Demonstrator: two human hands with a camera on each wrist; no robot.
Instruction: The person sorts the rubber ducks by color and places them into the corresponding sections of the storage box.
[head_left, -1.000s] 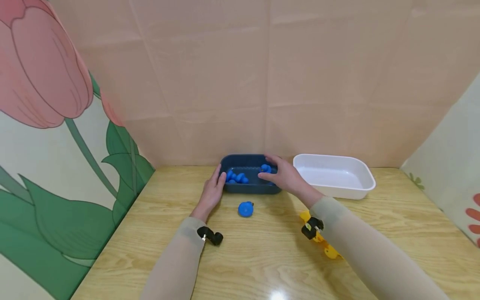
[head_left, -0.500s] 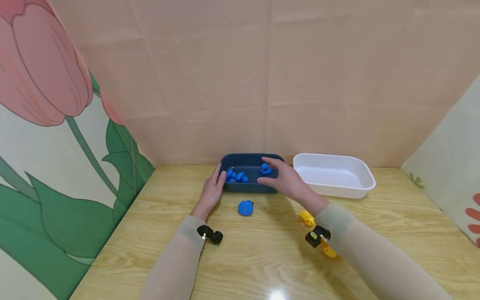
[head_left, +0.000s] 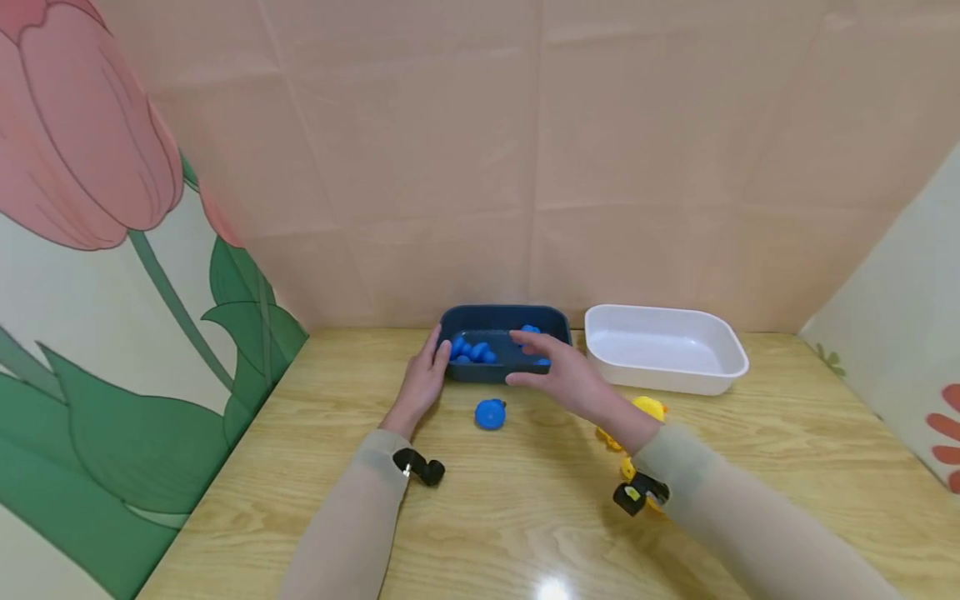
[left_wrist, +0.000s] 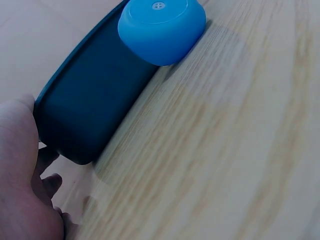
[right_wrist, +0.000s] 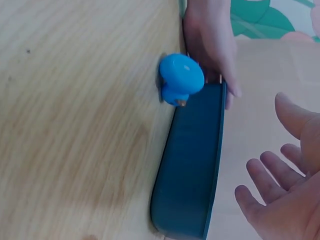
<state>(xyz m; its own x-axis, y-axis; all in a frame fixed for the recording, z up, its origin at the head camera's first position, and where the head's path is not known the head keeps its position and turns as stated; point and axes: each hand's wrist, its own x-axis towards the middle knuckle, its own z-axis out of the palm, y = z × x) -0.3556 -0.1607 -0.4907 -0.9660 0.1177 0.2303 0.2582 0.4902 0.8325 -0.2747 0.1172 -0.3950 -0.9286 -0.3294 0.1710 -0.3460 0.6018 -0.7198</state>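
Observation:
My left hand (head_left: 423, 379) holds the left end of a dark blue tub (head_left: 498, 373), its thumb at the rim and fingers along the outer end wall. My right hand (head_left: 566, 379), thumb and fingers spread with nothing between them, hovers over the tub's right front. Several blue toy ducks (head_left: 472, 352) lie at the left inside the tub. Another blue duck (head_left: 530, 328) sits at its back right, partly hidden by my right fingers. In front of the tub a lone blue duck (head_left: 491, 414) lies tipped on the table, its flat base (left_wrist: 159, 7) showing in the left wrist view.
To the right of the tub stands a white tub (head_left: 667, 377) with nothing in it. Several yellow toy ducks (head_left: 649, 407) lie on the wooden table (head_left: 517, 517), partly hidden under my right forearm. A beige cloth wall (head_left: 420, 167) rises directly behind both tubs.
My right hand has drawn back toward me from the blue duck at the tub's back right, leaving it there. Its forearm has moved, uncovering another yellow duck. My left hand has stayed put.

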